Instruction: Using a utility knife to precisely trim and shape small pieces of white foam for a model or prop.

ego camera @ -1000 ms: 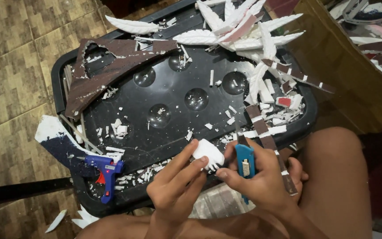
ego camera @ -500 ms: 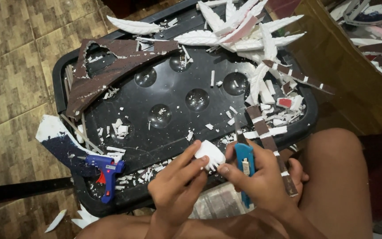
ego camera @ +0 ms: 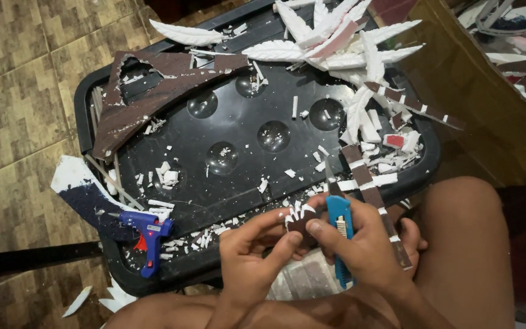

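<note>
My left hand (ego camera: 252,253) pinches a small foam piece (ego camera: 300,217), dark brown on the side facing me with white notched edges, just above the near rim of the black tray (ego camera: 238,131). My right hand (ego camera: 369,247) grips a blue utility knife (ego camera: 339,228), its blade pointing up and away, while its thumb touches the foam piece. Both hands meet over my lap, between my bare knees.
White foam feather shapes (ego camera: 330,45) pile at the tray's far right. A curved brown foam strip (ego camera: 153,97) lies at the far left. A blue glue gun (ego camera: 146,234) rests on the near left rim. Foam crumbs litter the tray. Tiled floor lies left, a brown box right.
The foam piece has been turned over: its white face showed earlier, now the dark brown side faces up. Both hands stay in about the same place.
</note>
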